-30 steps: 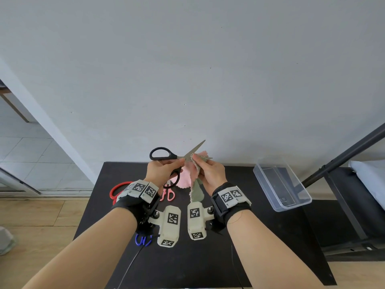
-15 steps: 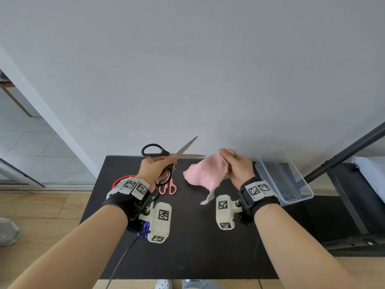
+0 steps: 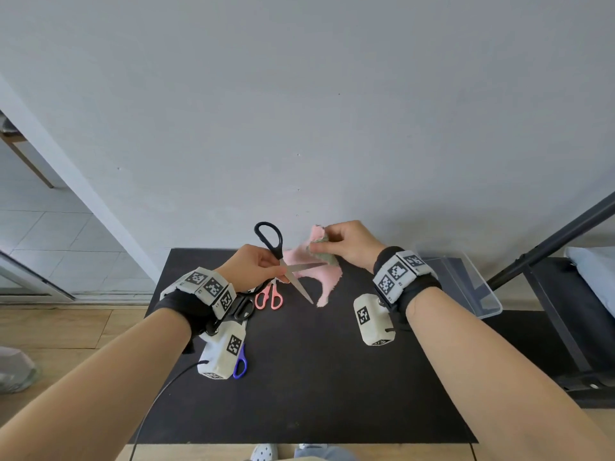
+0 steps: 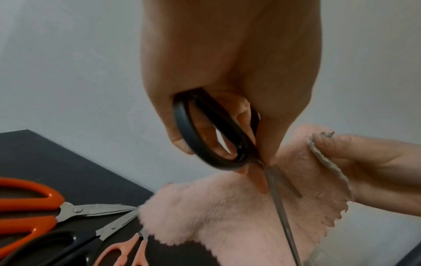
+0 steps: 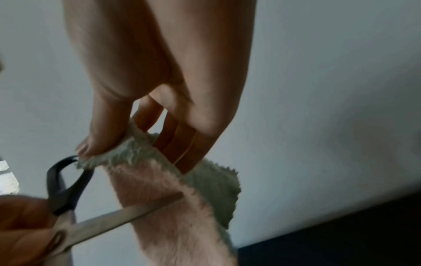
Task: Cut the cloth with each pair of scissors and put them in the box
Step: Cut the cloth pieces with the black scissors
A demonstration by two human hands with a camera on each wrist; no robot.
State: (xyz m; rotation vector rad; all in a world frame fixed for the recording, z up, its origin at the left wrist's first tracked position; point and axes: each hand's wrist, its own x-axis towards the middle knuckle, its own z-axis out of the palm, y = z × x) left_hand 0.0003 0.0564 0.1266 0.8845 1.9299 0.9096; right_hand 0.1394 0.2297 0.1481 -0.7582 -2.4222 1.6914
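Observation:
My left hand point(image 3: 256, 266) grips black-handled scissors point(image 3: 279, 257) above the black table point(image 3: 316, 377), fingers through the lower loop point(image 4: 212, 142). The blades stand apart, one blade lying across the pink cloth point(image 3: 314, 272). My right hand point(image 3: 346, 242) pinches the cloth's top edge, pink on one side and grey-green on the other point(image 5: 212, 185), and holds it hanging in the air. In the right wrist view the blade point(image 5: 123, 216) crosses the pink face of the cloth. A clear plastic box point(image 3: 466, 287) sits at the table's right edge.
Pink scissors point(image 3: 269, 296) lie on the table under my left hand, with orange scissors point(image 4: 34, 205) and another black pair point(image 4: 75, 239) beside them. Blue scissor handles point(image 3: 240, 364) peek out beneath my left wrist. A dark metal frame point(image 3: 549, 237) stands at the right.
The hands parted and then came together again. The scissors swung from pointing right to blades angled down across the cloth, and my right hand brought the cloth back left to the blades.

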